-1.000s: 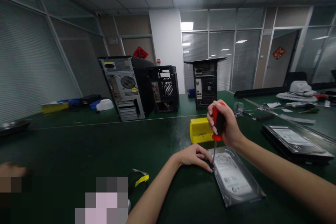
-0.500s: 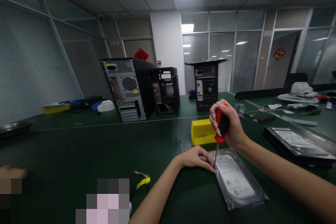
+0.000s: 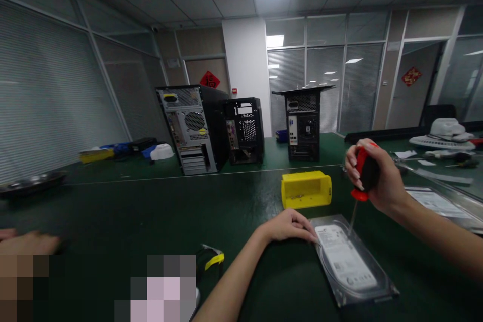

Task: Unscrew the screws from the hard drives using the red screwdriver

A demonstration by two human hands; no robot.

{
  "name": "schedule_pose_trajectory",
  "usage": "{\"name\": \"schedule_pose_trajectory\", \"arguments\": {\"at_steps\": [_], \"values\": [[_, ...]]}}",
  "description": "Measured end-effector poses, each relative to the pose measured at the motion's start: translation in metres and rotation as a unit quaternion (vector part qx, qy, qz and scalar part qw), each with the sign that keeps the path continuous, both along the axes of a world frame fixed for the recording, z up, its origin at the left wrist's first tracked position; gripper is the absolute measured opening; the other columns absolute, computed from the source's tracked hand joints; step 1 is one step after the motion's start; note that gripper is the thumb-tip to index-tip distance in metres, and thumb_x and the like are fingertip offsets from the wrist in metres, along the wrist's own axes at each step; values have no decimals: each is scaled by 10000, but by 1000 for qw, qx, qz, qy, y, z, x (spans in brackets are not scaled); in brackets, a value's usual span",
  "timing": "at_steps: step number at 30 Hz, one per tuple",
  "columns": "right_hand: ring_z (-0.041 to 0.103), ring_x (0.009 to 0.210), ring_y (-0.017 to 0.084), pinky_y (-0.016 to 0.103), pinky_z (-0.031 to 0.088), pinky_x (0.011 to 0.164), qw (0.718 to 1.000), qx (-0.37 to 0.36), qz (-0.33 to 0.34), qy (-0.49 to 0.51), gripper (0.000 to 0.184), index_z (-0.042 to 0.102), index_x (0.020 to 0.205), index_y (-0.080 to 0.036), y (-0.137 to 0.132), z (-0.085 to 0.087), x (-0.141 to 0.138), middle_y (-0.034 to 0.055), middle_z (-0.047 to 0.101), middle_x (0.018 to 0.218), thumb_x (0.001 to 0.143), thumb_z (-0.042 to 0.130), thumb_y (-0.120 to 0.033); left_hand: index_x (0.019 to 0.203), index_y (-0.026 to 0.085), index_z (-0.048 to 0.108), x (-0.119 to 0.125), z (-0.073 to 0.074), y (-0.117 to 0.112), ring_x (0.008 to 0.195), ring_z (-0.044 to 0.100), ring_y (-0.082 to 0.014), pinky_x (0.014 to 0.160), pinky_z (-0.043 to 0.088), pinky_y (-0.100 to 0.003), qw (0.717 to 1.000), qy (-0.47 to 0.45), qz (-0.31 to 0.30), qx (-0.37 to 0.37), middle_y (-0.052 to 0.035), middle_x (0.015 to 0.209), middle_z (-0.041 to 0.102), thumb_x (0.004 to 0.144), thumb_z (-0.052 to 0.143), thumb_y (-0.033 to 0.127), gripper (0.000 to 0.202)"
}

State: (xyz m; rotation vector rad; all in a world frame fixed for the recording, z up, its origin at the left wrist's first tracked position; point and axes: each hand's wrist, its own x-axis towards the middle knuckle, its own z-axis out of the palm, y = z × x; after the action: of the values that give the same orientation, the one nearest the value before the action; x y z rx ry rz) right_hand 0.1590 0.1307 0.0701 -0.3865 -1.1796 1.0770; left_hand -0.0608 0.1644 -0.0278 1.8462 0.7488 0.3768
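A hard drive (image 3: 345, 256) with a white label lies flat on the green table in front of me. At its left far corner, the fingers of my left hand (image 3: 289, 226) are drawn together against the edge. My right hand (image 3: 381, 181) is wrapped round the handle of a red and black screwdriver (image 3: 361, 177), held nearly upright. Its tip points down at the right part of the drive's top; whether it touches I cannot tell. Just behind the drive, a yellow bin (image 3: 306, 190) lies with its open side toward me and small screws inside.
Computer cases (image 3: 194, 128) stand at the back of the table. Another drive (image 3: 439, 204) lies under my right forearm. A cable with a yellow tag (image 3: 214, 260) is left of my left arm. At the left edge appears another person's blurred hand (image 3: 32, 242).
The screwdriver has moved right, from the drive's left edge beside my left fingers to its right part. My left hand stays at the left edge. The view has shifted slightly left.
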Motion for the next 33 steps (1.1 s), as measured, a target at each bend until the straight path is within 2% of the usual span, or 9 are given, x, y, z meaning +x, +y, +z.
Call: {"name": "schedule_pose_trajectory", "arguments": {"at_steps": [5, 8, 9, 11, 13, 18, 22, 27, 33], "values": [[383, 377, 87, 209, 239, 287, 1000, -20, -6, 2, 212, 490, 652, -197, -5, -5, 18, -11, 448, 535, 795, 460, -351, 873, 118, 677, 2, 5, 1, 689, 544, -105, 639, 394, -209, 999, -6, 38, 21, -41, 807, 654, 679, 655, 364, 314], [379, 387, 88, 203, 223, 283, 999, -25, -4, 25, 200, 506, 665, -199, -6, -4, 23, -9, 445, 534, 781, 477, -360, 880, 130, 675, 7, 10, 1, 721, 554, -124, 650, 389, -220, 981, 15, 133, 138, -48, 836, 654, 731, 603, 379, 299], [376, 388, 87, 201, 220, 282, 999, -27, -1, 30, 204, 506, 661, -199, -6, -4, 24, -10, 443, 534, 778, 482, -365, 883, 151, 675, 9, 10, 1, 740, 555, -131, 660, 383, -226, 962, 37, 185, 199, -44, 856, 653, 752, 578, 386, 286], [370, 388, 84, 197, 212, 279, 999, -38, 11, 32, 216, 507, 658, -198, -7, -5, 25, -9, 442, 536, 779, 484, -376, 899, 205, 669, 14, 10, -1, 780, 553, -142, 670, 366, -236, 898, 97, 280, 325, -28, 890, 645, 798, 523, 382, 251], [357, 379, 81, 197, 197, 272, 998, -54, 29, 27, 219, 510, 665, -197, -10, -6, 27, -9, 438, 532, 784, 473, -378, 923, 240, 650, 18, 9, -2, 794, 550, -146, 659, 349, -243, 830, 165, 320, 425, -16, 895, 634, 840, 467, 354, 232], [329, 389, 78, 186, 191, 273, 995, -81, 53, 34, 158, 511, 743, -213, -27, -9, 37, -15, 425, 574, 793, 444, -347, 883, 189, 606, 23, 5, 4, 751, 544, -158, 614, 329, -262, 721, 310, 237, 573, -33, 823, 603, 863, 431, 217, 179], [319, 416, 83, 177, 210, 279, 994, -84, 56, 39, 124, 492, 776, -225, -41, -6, 42, -15, 399, 615, 792, 434, -333, 825, 156, 573, 25, 1, 12, 723, 540, -174, 595, 331, -283, 666, 364, 178, 626, -38, 796, 580, 838, 439, 123, 138], [316, 425, 86, 179, 225, 282, 995, -76, 53, 31, 123, 482, 778, -223, -45, -3, 43, -12, 385, 626, 799, 418, -326, 842, 147, 572, 29, -6, 16, 707, 543, -173, 590, 332, -292, 656, 376, 168, 633, -45, 788, 574, 838, 428, 103, 151], [314, 418, 81, 175, 217, 281, 996, -73, 54, 20, 128, 482, 776, -218, -44, -4, 43, -14, 381, 626, 806, 407, -317, 887, 175, 598, 26, -3, 13, 707, 536, -154, 607, 320, -291, 698, 338, 221, 592, -34, 808, 589, 862, 417, 171, 183]]}}
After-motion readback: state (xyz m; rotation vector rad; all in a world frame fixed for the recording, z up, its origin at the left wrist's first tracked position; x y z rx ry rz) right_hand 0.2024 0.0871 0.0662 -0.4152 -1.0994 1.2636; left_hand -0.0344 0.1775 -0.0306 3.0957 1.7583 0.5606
